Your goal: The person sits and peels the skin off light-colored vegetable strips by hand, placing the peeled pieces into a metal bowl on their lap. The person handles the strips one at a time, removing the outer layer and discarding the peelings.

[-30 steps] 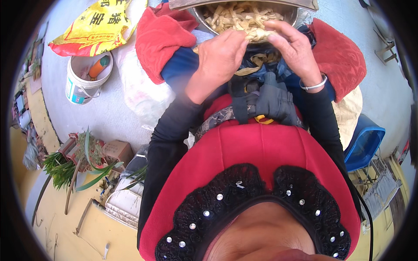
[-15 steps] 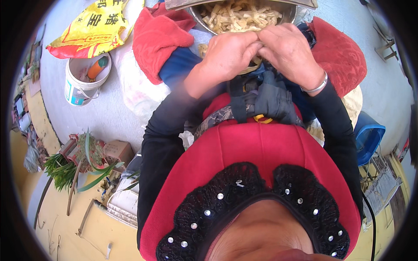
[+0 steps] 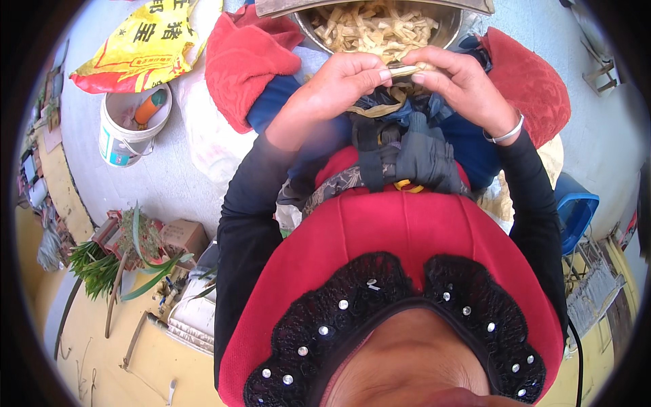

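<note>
My left hand [image 3: 339,88] and my right hand [image 3: 461,85] pinch a short, pale yellowish strip [image 3: 403,70] between their fingertips, just below the rim of a metal pot. The pot [image 3: 304,24] holds a heap of similar pale pieces [image 3: 366,27], and a wooden board [image 3: 380,4] lies across its far edge. Below my hands, more pale peel-like scraps [image 3: 380,108] lie on dark blue cloth or plastic in my lap, beside a dark grey pouch [image 3: 424,159].
Red cloths [image 3: 237,68] [image 3: 525,88] cover either leg. At left are a yellow sack [image 3: 142,51], a white bucket [image 3: 132,142] holding an orange object, and plants [image 3: 95,264] by cardboard boxes. A blue plastic tub [image 3: 576,217] and a metal rack [image 3: 593,292] are at right.
My hands came down and closed together over the piece, then drew slightly apart, showing the strip between the fingertips. My left hand has shifted a little left.
</note>
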Motion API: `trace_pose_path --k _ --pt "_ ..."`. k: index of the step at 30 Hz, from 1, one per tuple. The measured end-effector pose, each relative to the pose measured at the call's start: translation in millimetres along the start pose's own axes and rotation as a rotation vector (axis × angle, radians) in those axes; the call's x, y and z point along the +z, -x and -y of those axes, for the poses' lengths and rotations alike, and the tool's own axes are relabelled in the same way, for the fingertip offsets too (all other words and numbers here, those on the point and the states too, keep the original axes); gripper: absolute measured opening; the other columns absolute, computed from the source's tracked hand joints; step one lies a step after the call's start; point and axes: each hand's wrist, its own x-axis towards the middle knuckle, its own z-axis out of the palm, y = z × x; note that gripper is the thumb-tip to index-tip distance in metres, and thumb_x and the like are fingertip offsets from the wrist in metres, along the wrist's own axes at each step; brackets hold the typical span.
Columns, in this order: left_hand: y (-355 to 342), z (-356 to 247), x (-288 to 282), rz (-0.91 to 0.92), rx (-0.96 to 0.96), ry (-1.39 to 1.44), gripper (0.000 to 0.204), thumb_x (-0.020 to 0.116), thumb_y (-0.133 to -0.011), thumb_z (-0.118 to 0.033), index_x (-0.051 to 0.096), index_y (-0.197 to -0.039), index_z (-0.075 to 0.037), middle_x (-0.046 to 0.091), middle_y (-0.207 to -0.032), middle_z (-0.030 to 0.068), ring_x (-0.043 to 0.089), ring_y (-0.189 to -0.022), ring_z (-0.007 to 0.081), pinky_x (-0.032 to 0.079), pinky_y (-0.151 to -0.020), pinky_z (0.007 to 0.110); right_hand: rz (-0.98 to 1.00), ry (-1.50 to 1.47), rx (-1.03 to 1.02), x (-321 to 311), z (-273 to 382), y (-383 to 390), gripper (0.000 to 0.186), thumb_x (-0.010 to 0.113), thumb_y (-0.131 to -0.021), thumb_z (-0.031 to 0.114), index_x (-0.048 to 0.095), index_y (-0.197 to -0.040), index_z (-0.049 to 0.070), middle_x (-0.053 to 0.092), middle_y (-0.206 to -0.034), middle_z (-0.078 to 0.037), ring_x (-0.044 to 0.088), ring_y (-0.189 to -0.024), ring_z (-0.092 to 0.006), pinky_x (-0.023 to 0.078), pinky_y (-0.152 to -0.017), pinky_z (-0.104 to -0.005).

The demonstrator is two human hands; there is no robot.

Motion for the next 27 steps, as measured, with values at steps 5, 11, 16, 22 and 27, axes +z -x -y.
trace_pose_path --k 5,11,16,22,27 --pt "-6 -5 3 -0.123 0.155 -0.187 0.016 0.06 -0.094 -0.01 0.065 -0.105 0.001 0.059 -0.086 -0.0028 0.05 -0.08 0.0047 0.043 -0.071 0.021 -0.007 0.336 -0.115 -8 10 -11 0.017 0.061 -0.092 0.011 0.061 -0.105 0.001 0.061 -0.081 -0.012 0.06 -0.073 -0.0239 0.049 -0.068 -0.0315" --pt "2 -25 -8 -0.039 0.094 -0.148 0.019 0.061 -0.094 -0.01 0.067 -0.106 0.002 0.064 -0.087 -0.0018 0.054 -0.081 0.0048 0.046 -0.071 0.022 0.094 0.08 0.106 -21 32 -11 0.013 0.058 -0.094 0.013 0.06 -0.098 0.001 0.057 -0.072 -0.011 0.058 -0.06 -0.0197 0.047 -0.058 -0.0306" --pt "-32 -23 -27 -0.156 0.192 -0.053 0.019 0.06 -0.095 -0.011 0.068 -0.106 0.002 0.065 -0.087 -0.0028 0.055 -0.082 0.0041 0.046 -0.071 0.021 -0.127 -0.187 0.138 -25 9 -39 0.016 0.058 -0.096 0.016 0.063 -0.101 0.002 0.054 -0.072 0.004 0.05 -0.06 -0.0031 0.043 -0.055 -0.0198" --pt "-79 -37 -62 -0.441 0.24 -0.448 0.021 0.059 -0.093 -0.014 0.067 -0.106 0.0 0.067 -0.085 0.0026 0.058 -0.079 0.0087 0.048 -0.073 0.026 -0.385 -0.159 0.095 -34 -22 -89 0.021 0.056 -0.097 0.02 0.064 -0.107 0.004 0.057 -0.073 0.002 0.051 -0.059 -0.0049 0.045 -0.055 -0.0217" --pt "-98 -39 -73 -0.531 0.232 -0.503 0.019 0.06 -0.093 -0.014 0.065 -0.105 -0.001 0.066 -0.086 0.0007 0.055 -0.079 0.0067 0.046 -0.071 0.025 -0.411 -0.044 0.085 -40 -36 -105 0.021 0.056 -0.096 0.021 0.063 -0.108 0.006 0.059 -0.073 0.0 0.055 -0.064 -0.0085 0.047 -0.059 -0.0249"
